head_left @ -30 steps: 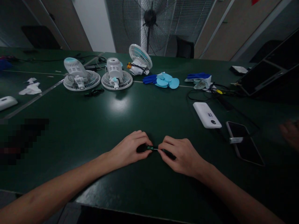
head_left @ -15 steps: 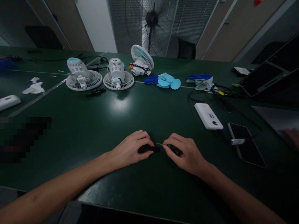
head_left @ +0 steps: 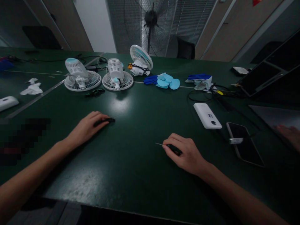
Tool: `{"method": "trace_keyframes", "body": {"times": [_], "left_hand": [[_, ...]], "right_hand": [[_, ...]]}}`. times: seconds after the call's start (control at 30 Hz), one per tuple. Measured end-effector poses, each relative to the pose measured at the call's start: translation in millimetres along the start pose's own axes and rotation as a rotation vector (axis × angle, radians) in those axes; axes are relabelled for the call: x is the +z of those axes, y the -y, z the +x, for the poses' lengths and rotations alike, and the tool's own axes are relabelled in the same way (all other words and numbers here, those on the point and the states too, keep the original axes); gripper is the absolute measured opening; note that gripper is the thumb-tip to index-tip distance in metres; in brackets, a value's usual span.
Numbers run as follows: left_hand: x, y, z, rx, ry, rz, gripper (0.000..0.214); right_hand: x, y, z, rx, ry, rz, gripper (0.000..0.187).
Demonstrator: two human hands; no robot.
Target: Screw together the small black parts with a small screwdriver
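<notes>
Left: your hand [head_left: 87,127] grasped a small black object [head_left: 111,120] over the green table [head_left: 136,178], before two face-down fans [head_left: 116,71]. Right: your hand [head_left: 187,153] clasped a dark-handled screwdriver [head_left: 175,149], shaft pointing left.

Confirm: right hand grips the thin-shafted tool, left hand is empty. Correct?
Not quite: the left hand isn't empty; it holds a small dark object, as the head view shows. The right hand does grip the thin-shafted tool.
</notes>
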State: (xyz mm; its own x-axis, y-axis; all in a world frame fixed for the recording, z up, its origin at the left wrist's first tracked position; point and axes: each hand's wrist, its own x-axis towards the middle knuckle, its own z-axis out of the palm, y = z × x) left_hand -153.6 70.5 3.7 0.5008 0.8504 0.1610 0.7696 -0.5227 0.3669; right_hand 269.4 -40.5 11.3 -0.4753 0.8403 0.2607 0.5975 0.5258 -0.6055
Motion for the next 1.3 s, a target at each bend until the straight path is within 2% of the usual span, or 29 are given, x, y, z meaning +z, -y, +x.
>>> {"method": "trace_keyframes", "body": {"times": [0.1,0.2,0.33,0.5,0.83,0.93,1.0,1.13,1.3], "left_hand": [[-17.3,45.0,1.2,-0.166,-0.104,0.090,0.046],[-22.7,61.6,2.3,-0.221,-0.135,0.124,0.050],[-22.6,59.7,2.3,-0.249,-0.125,0.135,0.053],[-29.8,59.9,-5.7,-0.339,-0.120,0.141,0.070],[-37.2,54.1,-18.4,-0.343,-0.061,0.252,0.043],[-35.3,51.6,-16.4,-0.407,-0.116,0.283,0.037],[-32.1,47.8,-12.2,-0.431,-0.210,0.255,0.035],[-21.9,37.8,-1.1,-0.364,-0.354,0.222,0.032],[-13.0,31.9,3.5,-0.209,-0.306,0.236,0.035]], "right_hand": [[0.3,0.3,0.0,-0.002,-0.004,-0.006,0.014],[-0.4,0.4,0.1,0.000,0.006,0.006,0.014],[-1.4,-0.5,-0.7,0.007,0.021,0.016,0.015],[-1.1,-1.2,-2.0,0.005,0.028,0.009,0.015],[-2.7,1.9,-1.4,-0.006,0.022,0.009,0.017],[-2.8,2.3,-1.4,-0.007,0.028,0.007,0.016],[-1.8,1.7,-1.7,-0.008,0.025,0.001,0.015],[0.8,-0.8,-2.9,-0.019,0.014,-0.021,0.015],[0.5,-1.5,-3.0,-0.019,0.022,-0.006,0.016]]}}
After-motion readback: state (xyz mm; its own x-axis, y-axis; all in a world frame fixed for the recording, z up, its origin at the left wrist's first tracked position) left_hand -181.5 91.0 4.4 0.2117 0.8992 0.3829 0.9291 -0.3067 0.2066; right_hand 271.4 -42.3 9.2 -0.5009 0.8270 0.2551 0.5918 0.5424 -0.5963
